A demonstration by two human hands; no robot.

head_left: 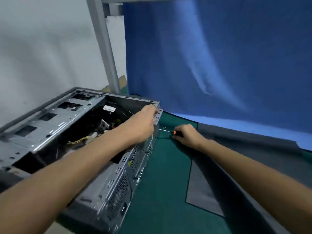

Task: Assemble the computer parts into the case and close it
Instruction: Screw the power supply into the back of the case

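An open grey computer case (108, 186) lies on its side on the green mat, its inside showing cables and a metal drive cage (50, 125). My left hand (143, 122) reaches across the case and grips its far rear corner near the slot bracket (159, 115). My right hand (187, 134) holds a screwdriver with a black and orange handle (176, 132). The screwdriver's metal shaft (164, 130) points left at the rear panel of the case.
A green mat (165, 191) covers the table to the right of the case, with a grey panel (202, 188) lying on it. A blue cloth (219, 56) hangs behind. A grey post (108, 48) and a white wall stand at the back left.
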